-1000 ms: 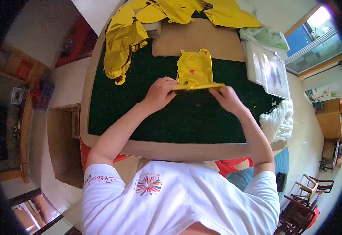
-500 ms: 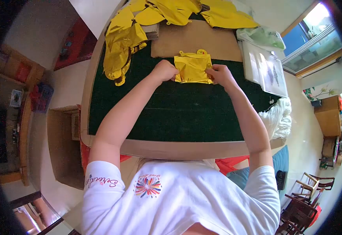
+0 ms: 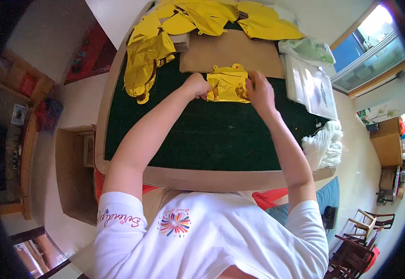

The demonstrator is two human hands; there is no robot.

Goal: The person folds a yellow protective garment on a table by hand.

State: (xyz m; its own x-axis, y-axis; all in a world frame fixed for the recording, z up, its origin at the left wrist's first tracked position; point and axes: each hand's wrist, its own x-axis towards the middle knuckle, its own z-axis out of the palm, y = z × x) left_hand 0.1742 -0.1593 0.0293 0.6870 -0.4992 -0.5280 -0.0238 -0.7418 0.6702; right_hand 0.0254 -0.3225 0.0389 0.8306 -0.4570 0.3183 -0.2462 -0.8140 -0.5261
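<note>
A flat foil balloon (image 3: 228, 87), shiny gold and folded into a small rectangle, lies on the dark green table cover (image 3: 198, 135). Two rounded tabs stick out from its far edge, one with a small red spot. My left hand (image 3: 197, 86) is closed on the balloon's left edge, fingers curled under. At the right edge, my right hand (image 3: 262, 95) has its fingers bent against the foil; the fingertips are partly hidden.
More unfolded gold foil balloons (image 3: 149, 56) lie along the table's far and left sides. Behind the folded one is a cardboard sheet (image 3: 232, 49). Clear plastic bags (image 3: 310, 86) and a bundle of white string (image 3: 324, 146) sit on the right. A cardboard box (image 3: 75, 172) stands left of the table.
My right hand has turned and shifted slightly up over the balloon's right edge. The left hand keeps its place on the left edge. The view has shifted slightly.
</note>
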